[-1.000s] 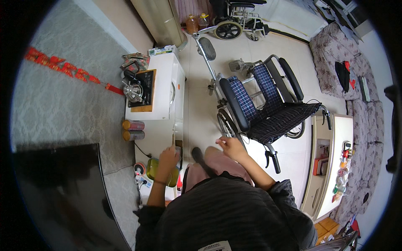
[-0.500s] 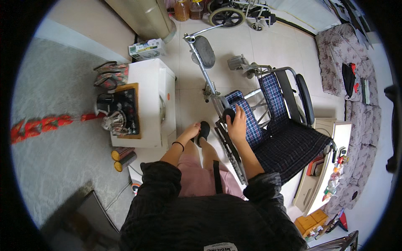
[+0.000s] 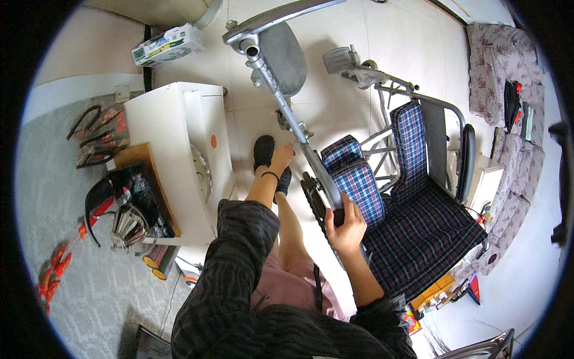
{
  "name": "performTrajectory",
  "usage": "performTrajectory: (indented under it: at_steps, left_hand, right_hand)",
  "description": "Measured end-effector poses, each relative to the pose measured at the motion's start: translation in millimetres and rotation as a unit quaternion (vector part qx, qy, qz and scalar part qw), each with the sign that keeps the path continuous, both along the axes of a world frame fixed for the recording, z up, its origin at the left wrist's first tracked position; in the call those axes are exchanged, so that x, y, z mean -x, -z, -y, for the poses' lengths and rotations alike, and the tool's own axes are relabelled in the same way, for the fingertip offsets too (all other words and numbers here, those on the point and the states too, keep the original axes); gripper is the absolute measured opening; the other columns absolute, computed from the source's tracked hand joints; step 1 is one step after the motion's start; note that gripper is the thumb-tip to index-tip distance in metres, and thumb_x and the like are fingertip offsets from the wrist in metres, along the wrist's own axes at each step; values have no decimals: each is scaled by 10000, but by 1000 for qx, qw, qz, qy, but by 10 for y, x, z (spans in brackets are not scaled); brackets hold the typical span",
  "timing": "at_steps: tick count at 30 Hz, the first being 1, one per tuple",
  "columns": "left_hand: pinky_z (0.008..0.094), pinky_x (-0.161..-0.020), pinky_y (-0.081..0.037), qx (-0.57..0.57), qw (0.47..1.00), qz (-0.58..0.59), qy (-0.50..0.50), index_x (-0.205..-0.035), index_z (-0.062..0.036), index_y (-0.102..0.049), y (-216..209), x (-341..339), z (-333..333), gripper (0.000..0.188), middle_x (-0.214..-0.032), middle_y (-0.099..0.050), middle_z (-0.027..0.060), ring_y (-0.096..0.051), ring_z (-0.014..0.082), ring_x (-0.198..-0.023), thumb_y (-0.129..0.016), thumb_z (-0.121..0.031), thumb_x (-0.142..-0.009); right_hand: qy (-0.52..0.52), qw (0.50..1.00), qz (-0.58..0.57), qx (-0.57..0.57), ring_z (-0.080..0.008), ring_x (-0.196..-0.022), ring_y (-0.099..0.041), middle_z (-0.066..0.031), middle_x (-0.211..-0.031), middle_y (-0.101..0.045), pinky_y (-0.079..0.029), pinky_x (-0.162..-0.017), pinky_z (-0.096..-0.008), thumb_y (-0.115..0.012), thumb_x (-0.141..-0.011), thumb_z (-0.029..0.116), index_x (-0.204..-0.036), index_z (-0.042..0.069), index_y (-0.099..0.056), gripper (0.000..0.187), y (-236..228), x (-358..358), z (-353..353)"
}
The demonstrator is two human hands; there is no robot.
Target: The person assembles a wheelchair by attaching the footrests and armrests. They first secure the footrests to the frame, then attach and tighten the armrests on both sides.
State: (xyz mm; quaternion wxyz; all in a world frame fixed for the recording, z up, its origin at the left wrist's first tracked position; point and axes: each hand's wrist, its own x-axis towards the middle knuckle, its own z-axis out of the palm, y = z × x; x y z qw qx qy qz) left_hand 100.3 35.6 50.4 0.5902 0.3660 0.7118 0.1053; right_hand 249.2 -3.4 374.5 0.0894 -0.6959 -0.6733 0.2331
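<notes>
A wheelchair (image 3: 424, 233) with blue plaid pads and a dark checked backrest fills the right side in front of me. My right hand (image 3: 348, 228) is closed round the black end of its near side tube (image 3: 326, 178). That tube runs forward to a raised leg rest with a grey calf pad (image 3: 284, 60). My left hand (image 3: 281, 158), with a black band at the wrist, is low beside the tube's lower fittings. Its fingers are curled together, and whatever they hold is too small to make out. A wheel (image 3: 320, 209) shows beneath the near side.
At left stands a white cabinet (image 3: 173, 122) bearing a black tray-like appliance and a metal kettle (image 3: 128, 224). A box (image 3: 167, 45) lies behind it, a floral bag (image 3: 101, 134) beside it. A flowered sofa (image 3: 508, 155) lines the right wall. My black shoes (image 3: 263, 151) are between cabinet and wheelchair.
My view has moved closer to the wheelchair, and the leg rest looms larger. My left hand has reached forward towards the tube. My right hand's fingers have closed round the black end.
</notes>
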Motion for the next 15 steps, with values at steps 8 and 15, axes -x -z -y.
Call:
performTrajectory:
  at_steps: [8,15]
  left_hand:
    - [548,-669,-482,-157,968,-195,-8,-622,44,-605,-42,-233,165,519,-669,-607,268,-606,463,-680,-384,-261,-979]
    - [541,-637,-462,-150,978,-143,-7,-719,36,-590,-150,-244,249,442,-698,-604,267,-593,455,-670,-384,-249,-988]
  right_hand:
    - [5,1000,1,25,-322,-697,-633,-176,-828,-621,-523,-644,-395,-670,-765,196,-1130,-39,-599,440,36,-9,34]
    - [8,999,-17,33,-302,-692,-632,-159,-813,-617,-519,-635,-375,-690,-761,216,-1129,-38,-600,456,31,-48,44]
